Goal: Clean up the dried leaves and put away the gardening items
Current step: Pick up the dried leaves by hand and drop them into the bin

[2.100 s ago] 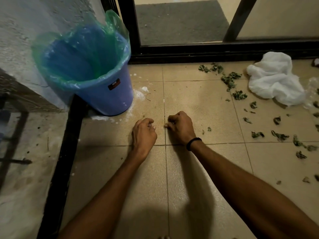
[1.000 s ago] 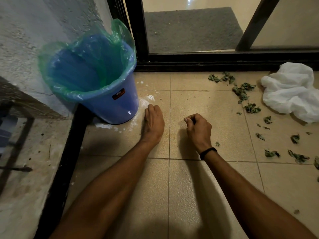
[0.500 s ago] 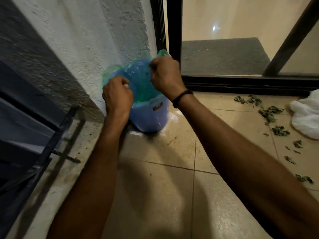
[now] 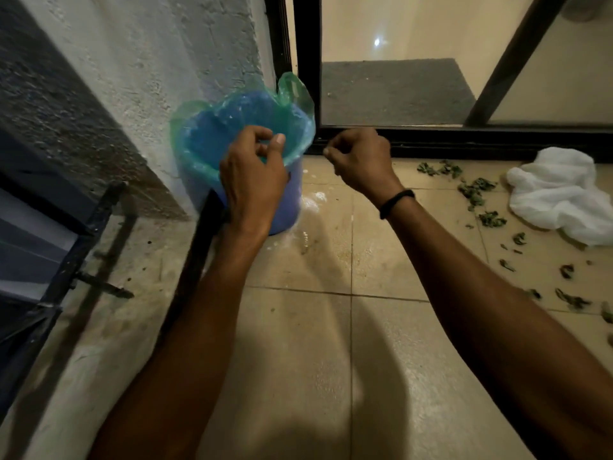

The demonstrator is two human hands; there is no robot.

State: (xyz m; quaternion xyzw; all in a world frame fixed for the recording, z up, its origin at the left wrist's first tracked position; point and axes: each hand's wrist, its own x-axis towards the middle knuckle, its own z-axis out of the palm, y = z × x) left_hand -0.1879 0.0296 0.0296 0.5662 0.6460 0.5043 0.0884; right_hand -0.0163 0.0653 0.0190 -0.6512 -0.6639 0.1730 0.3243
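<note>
Left hand (image 4: pixel 253 180) loosely curled over bin (image 4: pixel 289 207); right hand (image 4: pixel 360 159) fisted beside it

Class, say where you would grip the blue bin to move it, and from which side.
Grip the bin by its rim on the right side, reaching down from above. The wall stands close on its left and behind, and the liner drapes over the rim, so pinch both together.

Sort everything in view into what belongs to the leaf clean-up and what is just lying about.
For the job: dried leaves scattered on the tiles; blue bin with its green liner; left hand over the bin mouth; right hand beside it.
Lying about: white cloth, use unclear; grey mat behind the glass; dark metal frame at the left.
</note>
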